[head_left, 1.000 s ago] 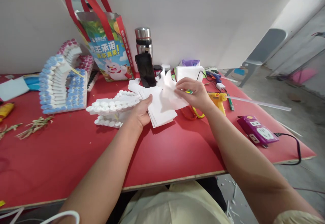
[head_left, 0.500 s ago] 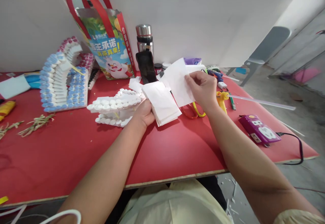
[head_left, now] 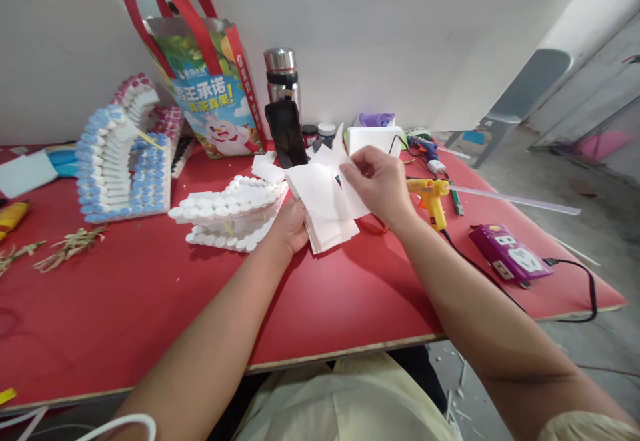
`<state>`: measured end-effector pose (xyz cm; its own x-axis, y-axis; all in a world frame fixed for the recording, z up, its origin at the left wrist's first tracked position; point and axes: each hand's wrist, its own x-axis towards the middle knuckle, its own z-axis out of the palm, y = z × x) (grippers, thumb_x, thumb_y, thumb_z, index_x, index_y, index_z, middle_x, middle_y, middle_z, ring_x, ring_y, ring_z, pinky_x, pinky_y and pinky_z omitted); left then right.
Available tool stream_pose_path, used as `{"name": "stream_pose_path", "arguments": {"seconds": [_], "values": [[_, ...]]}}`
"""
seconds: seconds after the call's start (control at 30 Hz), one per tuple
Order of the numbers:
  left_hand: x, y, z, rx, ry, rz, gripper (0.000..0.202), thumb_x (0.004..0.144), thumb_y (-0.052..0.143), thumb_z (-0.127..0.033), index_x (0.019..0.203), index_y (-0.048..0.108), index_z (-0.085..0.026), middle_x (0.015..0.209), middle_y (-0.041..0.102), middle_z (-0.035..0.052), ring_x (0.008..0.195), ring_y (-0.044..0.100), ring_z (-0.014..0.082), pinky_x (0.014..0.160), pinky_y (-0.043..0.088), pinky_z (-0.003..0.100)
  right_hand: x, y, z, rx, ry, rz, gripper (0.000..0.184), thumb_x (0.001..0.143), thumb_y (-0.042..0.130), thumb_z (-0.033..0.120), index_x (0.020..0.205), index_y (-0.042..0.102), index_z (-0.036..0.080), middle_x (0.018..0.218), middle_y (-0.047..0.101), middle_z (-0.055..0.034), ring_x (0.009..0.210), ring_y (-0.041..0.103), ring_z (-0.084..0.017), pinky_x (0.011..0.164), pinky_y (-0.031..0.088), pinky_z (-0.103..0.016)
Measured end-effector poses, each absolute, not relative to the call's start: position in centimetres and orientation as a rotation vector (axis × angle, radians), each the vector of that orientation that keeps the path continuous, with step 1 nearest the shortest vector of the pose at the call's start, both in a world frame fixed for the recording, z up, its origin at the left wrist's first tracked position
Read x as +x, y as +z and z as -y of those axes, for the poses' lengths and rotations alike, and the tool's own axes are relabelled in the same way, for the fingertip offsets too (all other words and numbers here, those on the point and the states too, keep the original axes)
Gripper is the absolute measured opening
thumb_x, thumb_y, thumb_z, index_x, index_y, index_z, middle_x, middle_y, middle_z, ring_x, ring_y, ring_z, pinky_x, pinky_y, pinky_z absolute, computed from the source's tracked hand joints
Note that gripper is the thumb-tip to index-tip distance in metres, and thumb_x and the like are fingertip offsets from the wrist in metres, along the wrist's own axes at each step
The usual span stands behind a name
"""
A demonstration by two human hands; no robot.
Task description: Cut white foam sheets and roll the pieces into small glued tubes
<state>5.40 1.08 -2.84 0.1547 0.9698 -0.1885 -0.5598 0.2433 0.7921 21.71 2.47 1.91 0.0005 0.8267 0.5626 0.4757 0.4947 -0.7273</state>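
Note:
My left hand (head_left: 290, 226) is closed around the near end of a stack of white paper sheets (head_left: 330, 231), held just above the red table (head_left: 150, 294). My right hand (head_left: 380, 184) pinches a single white sheet (head_left: 320, 188) that lies over the top of the stack. Just left of my left hand sits a white craft piece edged with white caps (head_left: 230, 211).
A blue-capped craft structure (head_left: 123, 164) stands at the left, with a printed bag with red handles (head_left: 210, 94), a steel flask (head_left: 281, 74) and a black phone (head_left: 286, 133) behind. A yellow glue gun (head_left: 431, 198), a purple power strip (head_left: 510, 252) and a white box (head_left: 375, 138) lie right.
My right hand lifted a single sheet up off the stack, then brought it back down over the stack. My left hand kept hold of the stack and shifted slightly right.

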Motion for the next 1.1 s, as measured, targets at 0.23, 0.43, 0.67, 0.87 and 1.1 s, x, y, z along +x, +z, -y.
{"name": "stream_pose_path", "arguments": {"seconds": [0.23, 0.43, 0.67, 0.87, 1.1], "values": [[6.0, -3.4, -0.5, 0.864, 1.351, -1.005, 0.019, 0.085, 0.065, -0.026, 0.099, 0.069, -0.015, 0.095, 0.075, 0.0118, 0.093, 0.072, 0.0279, 0.081, 0.058, 0.038, 18.9, 0.9, -0.9, -1.140, 0.943, 1.787, 0.018, 0.081, 0.069, 0.036, 0.083, 0.059, 0.020, 0.079, 0.067, -0.0020, 0.073, 0.062, -0.017, 0.064, 0.045, -0.029], [6.3, -3.5, 0.0, 1.155, 1.398, -1.098, 0.031, 0.089, 0.060, -0.030, 0.118, 0.067, -0.019, 0.112, 0.073, 0.0099, 0.108, 0.068, 0.0310, 0.087, 0.055, 0.039, 18.5, -0.7, -1.8, -1.132, 0.878, 1.676, 0.018, 0.078, 0.069, 0.033, 0.086, 0.059, 0.020, 0.088, 0.068, -0.0034, 0.081, 0.065, -0.019, 0.072, 0.049, -0.032], [5.8, -3.6, -0.6, 0.733, 1.275, -0.949, 0.031, 0.092, 0.064, -0.039, 0.112, 0.067, -0.016, 0.105, 0.076, 0.0139, 0.104, 0.071, 0.0320, 0.096, 0.054, 0.047, 21.5, 1.5, -3.3, -1.001, 1.266, 1.284, 0.015, 0.069, 0.069, 0.022, 0.082, 0.063, 0.019, 0.072, 0.065, -0.0002, 0.063, 0.060, -0.015, 0.059, 0.045, -0.028], [5.4, -3.1, -1.4, 0.485, 1.079, -0.765, 0.028, 0.095, 0.054, -0.025, 0.114, 0.070, -0.011, 0.101, 0.078, 0.0138, 0.096, 0.074, 0.0280, 0.098, 0.055, 0.045, 22.6, 2.1, -3.4, -0.838, 1.734, 1.161, 0.019, 0.065, 0.076, 0.022, 0.079, 0.065, 0.018, 0.073, 0.069, -0.0016, 0.062, 0.064, -0.016, 0.063, 0.053, -0.030], [5.7, -2.6, -1.2, 0.380, 1.064, -0.716, 0.031, 0.090, 0.049, -0.012, 0.112, 0.071, -0.007, 0.086, 0.078, 0.0122, 0.086, 0.076, 0.0260, 0.092, 0.058, 0.040, 21.7, 0.4, -3.3, -1.091, 1.553, 1.370, 0.019, 0.065, 0.076, 0.018, 0.079, 0.065, 0.020, 0.074, 0.068, -0.0026, 0.062, 0.062, -0.017, 0.054, 0.050, -0.029]]}}
